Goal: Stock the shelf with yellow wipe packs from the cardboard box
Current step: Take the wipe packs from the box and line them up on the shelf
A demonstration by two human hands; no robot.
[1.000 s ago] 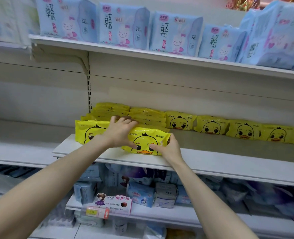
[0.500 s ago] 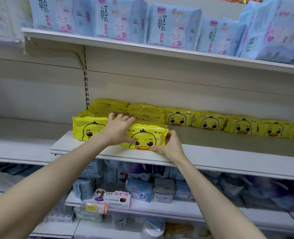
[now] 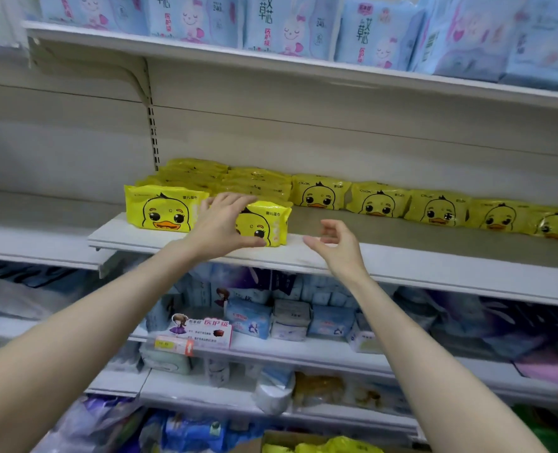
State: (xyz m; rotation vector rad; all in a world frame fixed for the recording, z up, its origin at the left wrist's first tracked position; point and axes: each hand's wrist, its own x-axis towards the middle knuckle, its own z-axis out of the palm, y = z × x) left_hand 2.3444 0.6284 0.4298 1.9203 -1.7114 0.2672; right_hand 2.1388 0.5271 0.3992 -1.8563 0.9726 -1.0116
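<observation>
While left hand spreads wide over front pack, right hand hangs loosely curled, empty; square pack flush with neighbour next.

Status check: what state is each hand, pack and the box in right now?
Left hand: open, spread across right front pack.
Right hand: open, empty, clear of packs.
Right front pack: upright on shelf.
Left front pack: upright, face out.
Cardboard box: open, yellow packs inside.
</observation>
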